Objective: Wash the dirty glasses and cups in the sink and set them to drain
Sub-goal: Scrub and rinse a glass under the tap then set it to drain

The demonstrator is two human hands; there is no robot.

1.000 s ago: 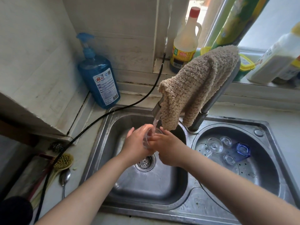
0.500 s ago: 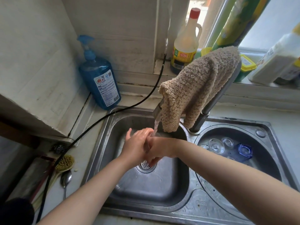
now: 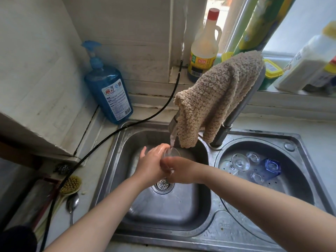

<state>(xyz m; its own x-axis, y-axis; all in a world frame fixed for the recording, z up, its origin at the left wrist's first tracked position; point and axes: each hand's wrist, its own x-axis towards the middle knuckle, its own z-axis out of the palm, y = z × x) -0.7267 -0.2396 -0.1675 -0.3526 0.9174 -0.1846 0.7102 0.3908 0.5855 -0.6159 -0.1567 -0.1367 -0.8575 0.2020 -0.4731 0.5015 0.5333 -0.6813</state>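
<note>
Head view: steel double sink (image 3: 214, 231) under a window sill, cloth (image 3: 216, 99) draped over the tap. Your left hand (image 3: 151, 165) and right hand (image 3: 179, 171) both grip 1 clear glass (image 3: 171, 153), tilted under the running water above the left basin. Step in hand: rinsing. Next, I judge, you tip it out and carry it right. Right basin (image 3: 298, 180): about 4 clear glasses (image 3: 240, 161), 1 blue cup (image 3: 271, 168), already draining.

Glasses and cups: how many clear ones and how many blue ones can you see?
Clear: 5, with 1 clear glass in the hands under the tap and 4 clear glasses in the right basin.
Blue: 1 blue cup in that basin.
Total: 6
</note>
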